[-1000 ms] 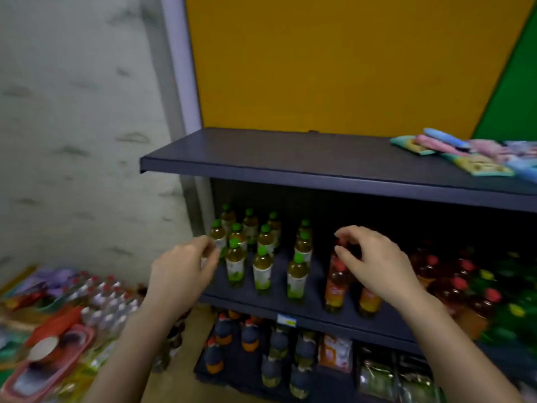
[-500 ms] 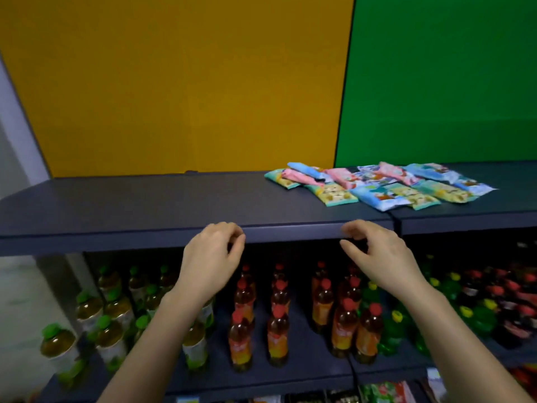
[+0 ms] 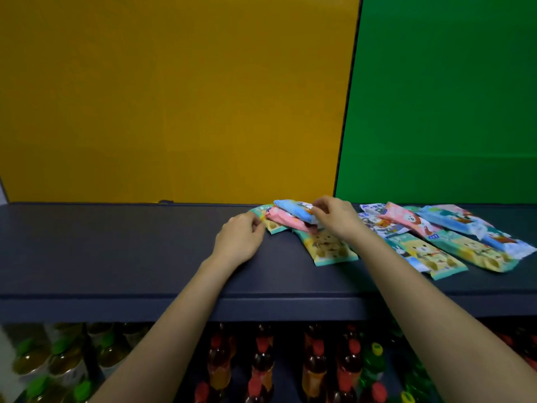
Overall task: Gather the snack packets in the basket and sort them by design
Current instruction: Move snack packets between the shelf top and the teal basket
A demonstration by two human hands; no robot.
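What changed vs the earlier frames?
Both hands rose from in front of the bottle shelves onto the top shelf. The left hand now touches the edge of the green packet at the left end of the pile; the right hand pinches the blue packet on top. The view tilted up and panned right. The packets look unmoved so far.

Colourful snack packets [image 3: 328, 245] lying flat, overlapping, spread along dark shelf [image 3: 116, 251]
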